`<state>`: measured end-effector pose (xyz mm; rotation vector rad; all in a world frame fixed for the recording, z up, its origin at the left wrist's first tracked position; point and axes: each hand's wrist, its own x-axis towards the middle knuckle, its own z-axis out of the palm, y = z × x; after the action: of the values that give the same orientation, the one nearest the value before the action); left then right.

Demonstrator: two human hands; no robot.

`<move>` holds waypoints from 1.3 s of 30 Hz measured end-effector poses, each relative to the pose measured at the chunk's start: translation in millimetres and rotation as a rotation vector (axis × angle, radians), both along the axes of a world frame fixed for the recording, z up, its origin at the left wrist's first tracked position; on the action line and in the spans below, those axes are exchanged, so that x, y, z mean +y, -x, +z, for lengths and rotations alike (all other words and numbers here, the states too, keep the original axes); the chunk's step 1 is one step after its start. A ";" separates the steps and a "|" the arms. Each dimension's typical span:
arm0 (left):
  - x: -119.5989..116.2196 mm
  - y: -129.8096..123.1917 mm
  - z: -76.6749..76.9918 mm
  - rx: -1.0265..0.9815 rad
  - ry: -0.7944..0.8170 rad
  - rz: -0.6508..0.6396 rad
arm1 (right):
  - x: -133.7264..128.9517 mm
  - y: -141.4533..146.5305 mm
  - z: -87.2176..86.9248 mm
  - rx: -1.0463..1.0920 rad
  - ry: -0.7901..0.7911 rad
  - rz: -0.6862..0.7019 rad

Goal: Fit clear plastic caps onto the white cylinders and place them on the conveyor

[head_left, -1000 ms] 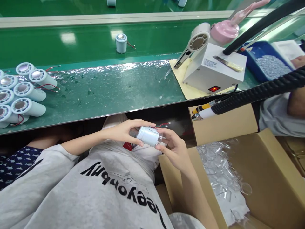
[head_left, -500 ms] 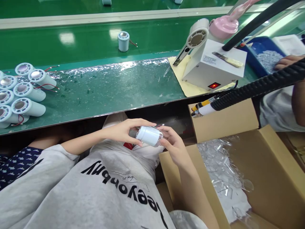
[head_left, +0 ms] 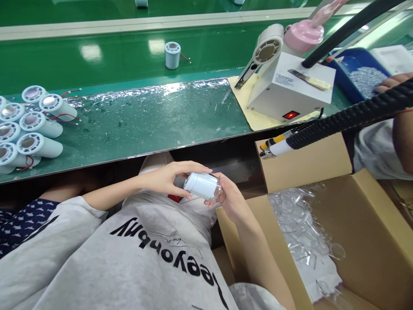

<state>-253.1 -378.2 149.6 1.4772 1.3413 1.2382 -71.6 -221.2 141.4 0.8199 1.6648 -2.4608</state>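
Above my lap, a light blue cylindrical housing [head_left: 204, 185] lies tilted on its side between my hands. My left hand [head_left: 174, 178] grips its left end, thumb below and fingers along the top. Around the right end, the fingers of my right hand [head_left: 229, 194] are closed, and a clear plastic piece [head_left: 218, 189] shows there. How far that piece sits on the housing I cannot make out. A dark round part [head_left: 180, 181] shows at the left end, partly behind my left hand.
Several similar housings with red wires [head_left: 38, 144] stand at the bench's left; another [head_left: 172, 56] stands on the green belt. To the right are a white box with a lit switch [head_left: 291, 115], a hanging black hose [head_left: 355, 114], a carton of clear plastic parts [head_left: 371, 206] and a co-worker's hand [head_left: 392, 82].
My right hand has shifted left and wrapped closer around the housing's right end, its fingers now underneath. My left hand keeps its grip. The housing on the belt has moved slightly right.
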 end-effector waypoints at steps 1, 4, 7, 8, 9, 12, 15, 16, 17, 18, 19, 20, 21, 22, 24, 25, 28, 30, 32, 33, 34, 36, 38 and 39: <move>0.2 0.0 -0.7 0.002 -0.014 -0.003 | -1.4 1.1 1.5 -0.012 0.015 -0.002; 0.5 0.0 -3.0 0.007 -0.047 -0.010 | -5.3 4.7 5.6 -0.040 0.072 0.011; 0.5 -0.6 -5.0 0.007 -0.069 -0.005 | -6.2 6.7 7.5 -0.076 0.146 0.056; 0.5 -1.1 -5.3 0.002 -0.069 -0.002 | -5.8 6.8 7.3 -0.093 0.170 0.074; 0.3 -1.9 -5.4 -0.005 -0.062 0.003 | -5.3 6.6 6.8 -0.110 0.190 0.092; -0.5 -5.4 -3.0 -0.020 -0.018 0.024 | -3.8 3.4 3.3 -0.143 0.193 0.154; -1.6 -9.2 3.3 -0.036 0.053 0.069 | -3.2 -3.8 -1.8 -0.098 -0.032 0.134; -2.0 -10.2 5.7 -0.049 0.085 0.089 | -3.0 -6.8 -3.5 -0.050 -0.199 0.069; -2.3 -11.0 7.9 -0.070 0.118 0.108 | -2.7 -9.8 -5.0 0.020 -0.398 -0.009; -2.7 -11.6 9.9 -0.098 0.148 0.126 | -2.3 -12.7 -6.4 0.114 -0.607 -0.074; -3.1 -12.0 11.6 -0.131 0.176 0.138 | -1.6 -15.2 -7.6 0.226 -0.803 -0.108; -3.3 -12.2 12.8 -0.163 0.205 0.144 | -0.9 -17.2 -8.5 0.340 -0.961 -0.102; -3.5 -12.1 13.6 -0.192 0.237 0.141 | -0.1 -18.8 -9.0 0.440 -1.068 -0.060; -3.6 -11.9 14.1 -0.213 0.273 0.131 | 0.6 -19.9 -9.2 0.508 -1.118 -0.003; -3.2 -10.7 14.5 -0.227 0.335 0.099 | 1.4 -21.1 -8.9 0.522 -1.065 0.064; -2.8 -9.9 14.6 -0.221 0.339 0.084 | 1.5 -21.4 -8.5 0.485 -0.972 0.063; -1.2 -7.2 14.3 -0.193 0.244 0.040 | 0.8 -22.7 -7.0 0.335 -0.579 -0.001; -0.2 -5.6 12.9 -0.220 0.206 0.002 | 0.6 -24.4 -5.6 0.263 -0.412 -0.035; 0.2 -4.4 9.6 -0.294 0.246 -0.030 | 1.1 -26.4 -3.3 0.221 -0.403 -0.045; 0.3 -4.0 7.1 -0.331 0.276 -0.036 | 1.5 -27.4 -1.9 0.208 -0.436 -0.047; 0.2 -4.0 3.8 -0.362 0.304 -0.035 | 1.6 -28.0 -0.4 0.199 -0.469 -0.046; -0.1 -5.4 -4.2 -0.402 0.350 -0.031 | 0.4 -27.8 2.0 0.182 -0.494 -0.036; -0.5 -9.1 -12.7 -0.426 0.383 -0.030 | -3.6 -25.7 2.5 0.161 -0.477 -0.023; -0.5 -11.3 -16.0 -0.436 0.401 -0.031 | -6.3 -24.4 1.7 0.152 -0.463 -0.016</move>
<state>-241.8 -378.7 133.5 0.8837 1.1754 1.1104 -47.2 -227.5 143.0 0.6927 2.3401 -2.2208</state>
